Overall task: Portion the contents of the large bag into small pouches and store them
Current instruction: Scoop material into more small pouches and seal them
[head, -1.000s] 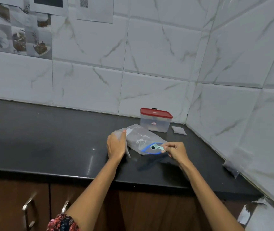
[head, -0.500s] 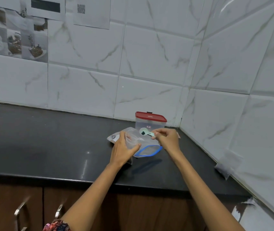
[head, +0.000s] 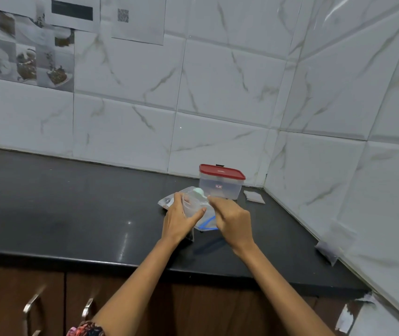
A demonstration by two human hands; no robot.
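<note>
Left hand (head: pixel 178 218) gripping a small clear pouch (head: pixel 193 206) above the black bench (head: pixel 72 202), right hand (head: pixel 233 220) pinching a mint-green scoop (head: pixel 199 191) at its mouth, large blue-zip bag (head: pixel 205 223) beneath, red-lidded container (head: pixel 220 181) at one o'clock.

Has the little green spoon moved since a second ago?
Yes. The spoon, held in the right hand, has risen from the large bag's blue-edged mouth toward the red-lidded container, over the small pouch.
</note>
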